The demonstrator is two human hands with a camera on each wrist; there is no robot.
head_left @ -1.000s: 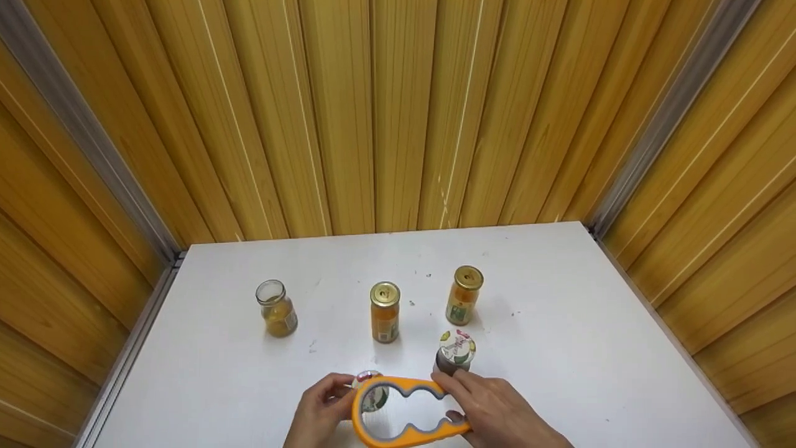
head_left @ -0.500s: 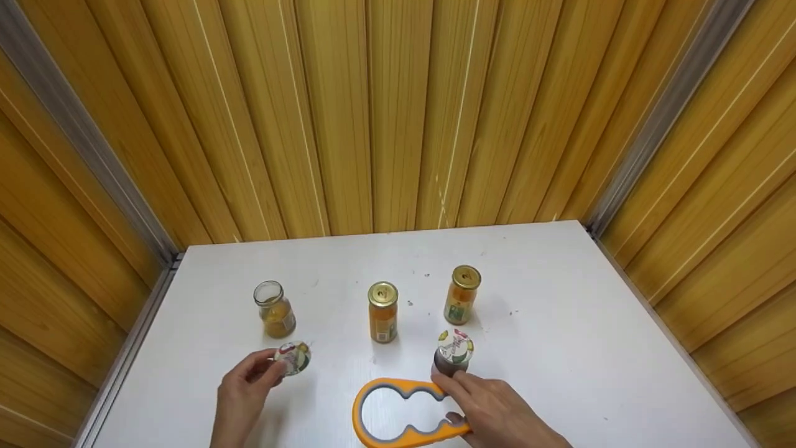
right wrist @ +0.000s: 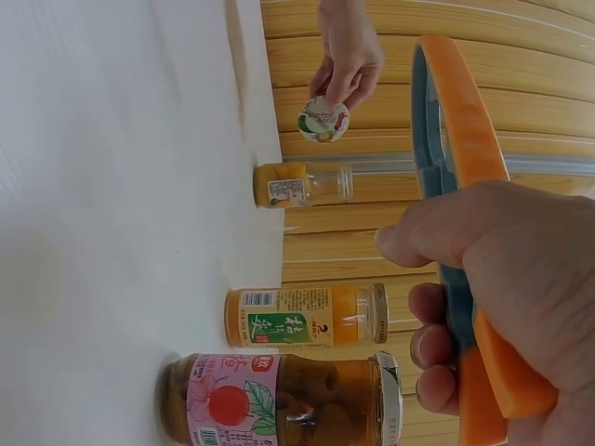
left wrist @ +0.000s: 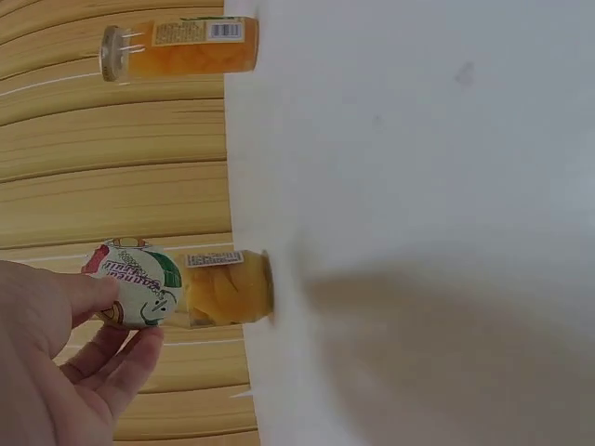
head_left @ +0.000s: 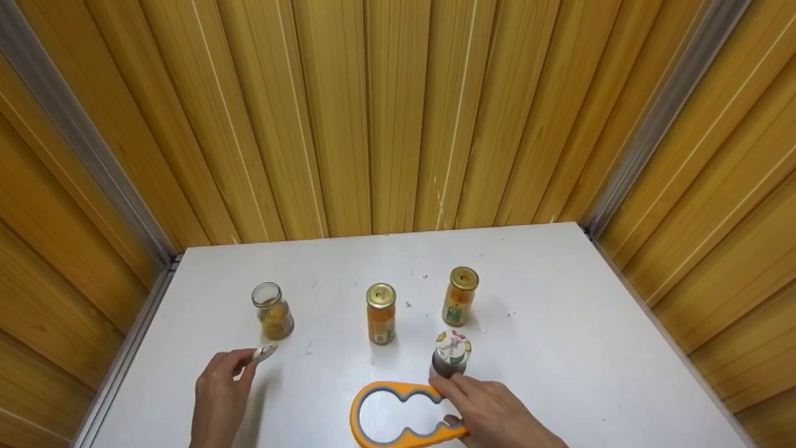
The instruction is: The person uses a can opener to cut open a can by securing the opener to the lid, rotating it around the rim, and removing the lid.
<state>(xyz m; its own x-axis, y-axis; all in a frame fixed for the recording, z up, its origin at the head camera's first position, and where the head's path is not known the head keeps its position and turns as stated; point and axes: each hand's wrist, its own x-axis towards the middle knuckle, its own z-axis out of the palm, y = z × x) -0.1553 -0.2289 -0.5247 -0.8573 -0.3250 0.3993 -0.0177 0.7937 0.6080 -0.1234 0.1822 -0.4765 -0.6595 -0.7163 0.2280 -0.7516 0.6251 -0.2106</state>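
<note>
My left hand (head_left: 217, 395) pinches a round jar lid (head_left: 265, 352) with a fruit print, raised and tilted over the table. Its printed top (left wrist: 139, 283) faces the left wrist camera. Just beyond it stands a lidless glass jar (head_left: 274, 317) holding yellow fruit. My right hand (head_left: 494, 407) grips an orange and grey jar opener (head_left: 404, 387) by its handle end, the wide loop pointing left. Right behind those fingers is a dark-filled jar (head_left: 449, 367) with a similar printed lid; its pink label (right wrist: 223, 400) shows in the right wrist view.
Two jars of orange fruit with gold lids stand upright farther back, a middle jar (head_left: 381, 317) and a right jar (head_left: 459, 305). Small specks dot the white table (head_left: 541, 280). Wood-patterned walls (head_left: 398, 124) enclose its back and sides.
My left hand has carried the lid from beside the jar opener leftward to near the lidless jar, turning it nearly edge-on. My right hand has stayed in place with the opener.
</note>
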